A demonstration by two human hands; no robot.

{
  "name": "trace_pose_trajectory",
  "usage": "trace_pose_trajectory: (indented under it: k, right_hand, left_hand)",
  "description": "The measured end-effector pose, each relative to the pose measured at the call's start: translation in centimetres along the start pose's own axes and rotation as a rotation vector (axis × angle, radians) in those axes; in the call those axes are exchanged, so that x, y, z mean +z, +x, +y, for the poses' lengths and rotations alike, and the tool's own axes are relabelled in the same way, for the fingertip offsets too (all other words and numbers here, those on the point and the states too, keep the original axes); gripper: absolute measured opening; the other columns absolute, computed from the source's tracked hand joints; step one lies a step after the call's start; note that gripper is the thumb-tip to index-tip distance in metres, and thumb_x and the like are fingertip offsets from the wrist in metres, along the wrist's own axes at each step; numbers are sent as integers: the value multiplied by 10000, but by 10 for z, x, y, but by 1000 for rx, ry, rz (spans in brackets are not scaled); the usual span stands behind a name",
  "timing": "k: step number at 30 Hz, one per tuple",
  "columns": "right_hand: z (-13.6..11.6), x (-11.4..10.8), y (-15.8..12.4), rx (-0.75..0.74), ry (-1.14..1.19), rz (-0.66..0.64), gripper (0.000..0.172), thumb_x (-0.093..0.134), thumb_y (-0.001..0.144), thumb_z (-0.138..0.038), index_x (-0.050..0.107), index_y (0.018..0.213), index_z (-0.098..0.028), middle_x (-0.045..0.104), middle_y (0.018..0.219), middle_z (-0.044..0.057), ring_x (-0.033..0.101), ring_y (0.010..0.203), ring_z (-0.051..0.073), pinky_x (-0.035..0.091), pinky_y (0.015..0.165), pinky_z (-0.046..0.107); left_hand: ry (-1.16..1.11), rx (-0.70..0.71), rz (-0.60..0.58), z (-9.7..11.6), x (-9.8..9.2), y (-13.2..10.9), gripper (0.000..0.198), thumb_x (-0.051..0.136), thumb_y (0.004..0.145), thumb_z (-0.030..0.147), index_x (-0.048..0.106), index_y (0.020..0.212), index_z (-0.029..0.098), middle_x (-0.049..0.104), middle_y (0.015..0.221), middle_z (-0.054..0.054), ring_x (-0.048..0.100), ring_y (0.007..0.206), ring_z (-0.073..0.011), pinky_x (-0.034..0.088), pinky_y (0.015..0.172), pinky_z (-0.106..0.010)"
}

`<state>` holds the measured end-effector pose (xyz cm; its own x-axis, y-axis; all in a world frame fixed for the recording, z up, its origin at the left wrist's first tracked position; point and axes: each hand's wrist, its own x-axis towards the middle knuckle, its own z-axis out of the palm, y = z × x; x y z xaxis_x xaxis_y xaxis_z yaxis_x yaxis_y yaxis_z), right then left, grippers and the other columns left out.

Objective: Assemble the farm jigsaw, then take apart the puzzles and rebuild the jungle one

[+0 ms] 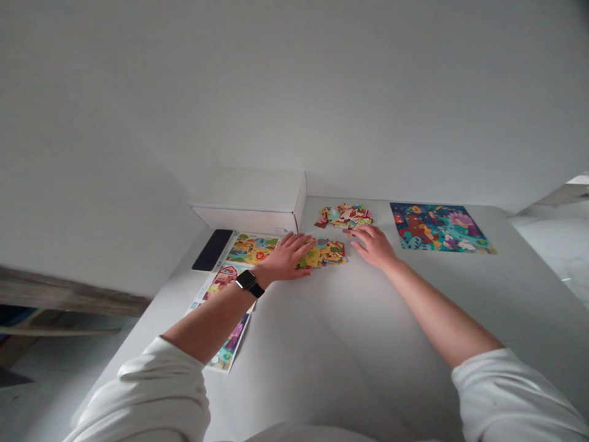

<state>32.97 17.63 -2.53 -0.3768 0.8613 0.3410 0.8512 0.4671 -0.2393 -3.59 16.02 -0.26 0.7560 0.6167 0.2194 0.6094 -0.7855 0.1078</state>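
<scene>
My left hand (289, 256), with a black watch (249, 282) on its wrist, lies flat with fingers spread over the left side of a pile of yellow puzzle pieces (329, 250). It also partly covers a yellow picture sheet (251, 247) of animals. To the right of the pile, my right hand (375, 247) is low over the table, thumb and fingers apart. Its fingertips are at a small purplish puzzle piece (346, 232); whether they touch it I cannot tell. Just beyond lies a second heap of pink, red and green puzzle pieces (347, 215).
A white box (248, 193) stands at the back left against the wall. Beside it is a dark phone-like slab (212, 250). More picture sheets (226, 357) lie under my left forearm. At the right is a colourful blue assembled picture (442, 228) on the white table (350, 344).
</scene>
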Motion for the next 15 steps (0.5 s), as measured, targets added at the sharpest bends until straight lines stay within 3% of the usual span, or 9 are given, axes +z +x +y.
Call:
trace_pose_trajectory:
  k: [3, 6, 10, 12, 15]
  right_hand:
    - [13, 1, -6, 38, -81, -45, 432, 540, 1078, -422, 738, 1416, -240, 629, 1460, 166, 601, 1325, 351, 496, 1157, 529]
    - [10, 4, -3, 27, -112, -91, 451, 545, 1073, -409, 725, 1437, -215, 615, 1493, 171, 598, 1337, 350, 489, 1166, 516]
    - [17, -8, -5, 34, -103, -50, 456, 538, 1071, -427, 703, 1459, -252, 608, 1537, 136, 577, 1384, 329, 459, 1202, 493]
    - [38, -22, -15, 149, -129, 25, 482, 527, 1068, -425, 679, 1484, -237, 614, 1535, 150, 564, 1405, 336, 429, 1223, 496]
    - [84, -48, -40, 469, -214, 46, 544, 542, 1044, -446, 636, 1527, -215, 588, 1565, 190, 537, 1441, 384, 394, 1229, 563]
  left_hand:
    - [13, 36, 2, 18, 1, 17, 755, 618, 1019, 625, 474, 1667, 265, 475, 1688, -181, 404, 1581, -394, 285, 1319, -620]
    - [35, 80, -1, 39, 7, 43, 638, 572, 1061, 569, 532, 1623, 270, 476, 1688, -168, 409, 1581, -387, 293, 1315, -618]
    - [25, 109, -11, 71, 21, 71, 555, 542, 1085, 535, 576, 1577, 278, 523, 1662, -131, 427, 1579, -355, 273, 1336, -609]
    - [-1, 116, -20, 89, 27, 77, 552, 551, 1083, 530, 573, 1576, 280, 534, 1656, -122, 433, 1579, -347, 283, 1339, -601]
    - [-65, 150, -41, 118, 32, 73, 554, 547, 1088, 519, 570, 1579, 262, 522, 1667, -128, 426, 1586, -340, 307, 1341, -579]
